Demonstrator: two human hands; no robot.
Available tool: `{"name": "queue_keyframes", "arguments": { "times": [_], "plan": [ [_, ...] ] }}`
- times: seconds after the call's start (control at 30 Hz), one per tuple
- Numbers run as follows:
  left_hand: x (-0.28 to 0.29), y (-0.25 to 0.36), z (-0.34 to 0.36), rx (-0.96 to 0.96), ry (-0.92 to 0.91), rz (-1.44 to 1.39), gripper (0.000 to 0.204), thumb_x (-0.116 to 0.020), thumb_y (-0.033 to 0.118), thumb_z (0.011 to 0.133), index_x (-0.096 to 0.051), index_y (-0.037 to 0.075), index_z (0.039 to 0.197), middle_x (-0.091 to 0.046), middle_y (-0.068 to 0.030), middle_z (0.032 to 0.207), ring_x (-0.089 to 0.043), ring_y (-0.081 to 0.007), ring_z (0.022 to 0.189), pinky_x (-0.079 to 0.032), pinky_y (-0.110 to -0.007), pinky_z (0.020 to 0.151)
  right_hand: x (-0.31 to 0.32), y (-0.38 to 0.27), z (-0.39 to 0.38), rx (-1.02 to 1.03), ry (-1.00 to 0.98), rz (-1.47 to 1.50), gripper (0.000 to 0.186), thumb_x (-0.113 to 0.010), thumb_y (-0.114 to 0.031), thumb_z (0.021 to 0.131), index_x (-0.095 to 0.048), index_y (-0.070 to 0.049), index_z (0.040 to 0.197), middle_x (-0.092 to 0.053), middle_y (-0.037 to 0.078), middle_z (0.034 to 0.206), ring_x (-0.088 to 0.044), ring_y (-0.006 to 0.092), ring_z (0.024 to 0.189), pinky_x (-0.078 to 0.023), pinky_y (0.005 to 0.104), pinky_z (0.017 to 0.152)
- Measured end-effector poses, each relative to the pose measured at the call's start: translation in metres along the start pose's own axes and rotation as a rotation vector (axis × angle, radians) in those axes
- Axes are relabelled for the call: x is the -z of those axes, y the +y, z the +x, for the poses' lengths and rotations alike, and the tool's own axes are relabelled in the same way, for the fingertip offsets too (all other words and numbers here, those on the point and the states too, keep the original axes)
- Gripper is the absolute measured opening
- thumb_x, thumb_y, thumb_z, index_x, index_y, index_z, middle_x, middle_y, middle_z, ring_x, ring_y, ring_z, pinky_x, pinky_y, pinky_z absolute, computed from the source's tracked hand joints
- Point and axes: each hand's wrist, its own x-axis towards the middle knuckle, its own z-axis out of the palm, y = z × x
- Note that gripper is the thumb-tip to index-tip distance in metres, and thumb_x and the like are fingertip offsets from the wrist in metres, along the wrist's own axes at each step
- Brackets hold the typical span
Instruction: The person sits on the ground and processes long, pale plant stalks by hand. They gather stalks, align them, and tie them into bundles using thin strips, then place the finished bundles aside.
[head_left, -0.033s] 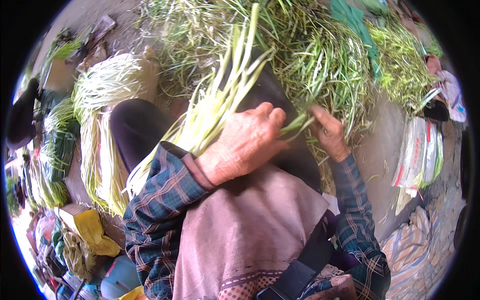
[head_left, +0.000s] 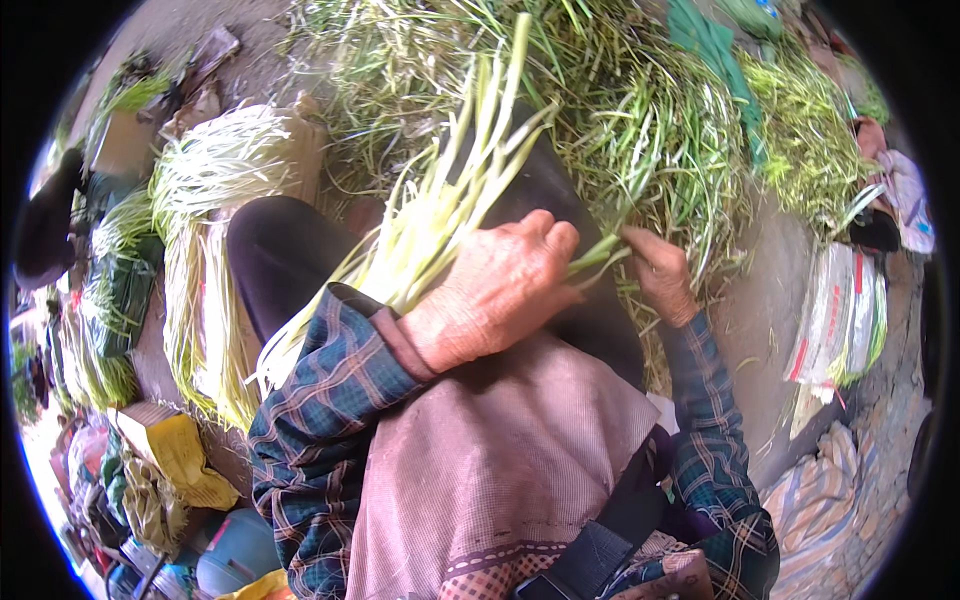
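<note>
My left hand [head_left: 505, 285] is closed round a bunch of long, pale yellow-green leafy stalks [head_left: 425, 225], perhaps blanched chives. The bunch lies slantwise across my left forearm and above my lap, its tips pointing up and away. From the right side of that fist pokes a short greener stalk end [head_left: 600, 250]. My right hand [head_left: 662, 272] is at this end, its thumb and fingers pinched together there; the fingertips are slightly blurred. Under both hands are my dark trouser legs and a pinkish cloth [head_left: 490, 440] over my lap.
Loose green leaves [head_left: 660, 140] are heaped in front of me. At left, pale stalks [head_left: 235, 150] drape over a block-like bundle. A yellow bag [head_left: 195, 465] and blue round container [head_left: 240, 555] sit lower left. White wrapping [head_left: 825, 315] and striped sacking [head_left: 825, 490] lie right.
The right hand's fingers have drawn closer together at the green stalk end. The left hand keeps its hold on the bunch, and the whole view has shifted very slightly.
</note>
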Motion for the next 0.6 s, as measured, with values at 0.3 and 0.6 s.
{"name": "queue_keyframes", "arguments": {
  "times": [0.3, 0.6],
  "plan": [
    [-0.004, -0.001, 0.002, 0.027, -0.012, -0.016, 0.034, -0.069, 0.023, 0.072, -0.048, 0.003, 0.090, -0.050, -0.0136, 0.082, -0.056, -0.0336, 0.073, -0.045, -0.040, 0.062, -0.022, 0.050, -0.028, -0.226, -0.151, -0.028, 0.014, -0.056, -0.004, 0.080, -0.065, 0.003, 0.088, -0.065, 0.012, 0.071, -0.063, 0.0232, 0.062, -0.053, 0.0312, 0.063],
    [-0.004, -0.005, 0.001, -0.015, 0.016, -0.040, 0.034, -0.070, 0.021, 0.071, -0.048, 0.003, 0.088, -0.051, -0.0138, 0.082, -0.056, -0.0339, 0.074, -0.046, -0.041, 0.062, 0.013, 0.026, 0.076, 0.002, 0.122, -0.122, 0.021, -0.063, -0.005, 0.080, -0.065, -0.006, 0.101, -0.067, 0.011, 0.090, -0.065, 0.0205, 0.073, -0.055, 0.0293, 0.067]
  ]
}}
